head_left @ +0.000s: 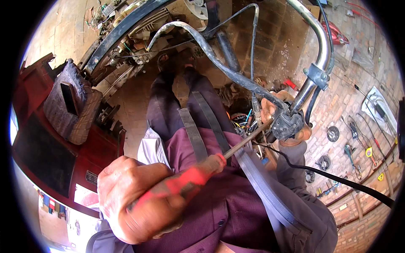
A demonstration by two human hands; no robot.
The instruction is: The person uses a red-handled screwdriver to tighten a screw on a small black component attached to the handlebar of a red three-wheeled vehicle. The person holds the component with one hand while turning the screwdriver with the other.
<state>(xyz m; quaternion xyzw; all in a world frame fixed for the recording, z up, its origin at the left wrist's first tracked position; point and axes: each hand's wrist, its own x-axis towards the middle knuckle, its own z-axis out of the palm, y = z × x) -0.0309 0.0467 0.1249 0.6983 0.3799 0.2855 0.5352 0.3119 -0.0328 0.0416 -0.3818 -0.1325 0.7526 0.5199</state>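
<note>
My left hand is closed round the red and black handle of a screwdriver. Its metal shaft points up and right, and the tip meets a dirty black control housing at the end of a chrome handlebar. Behind and below that housing, the fingers of my right hand wrap round it, partly hidden by it. A thick grey cable curves away from the housing to the upper left. A thin black cable runs past my right sleeve. A metal clamp sits on the bar.
A dark vehicle frame with an exposed engine lies at upper left. Beside it is a red vehicle body with a phone on a cloth-covered seat. Tools, including pliers, and round parts lie on the brick floor at right.
</note>
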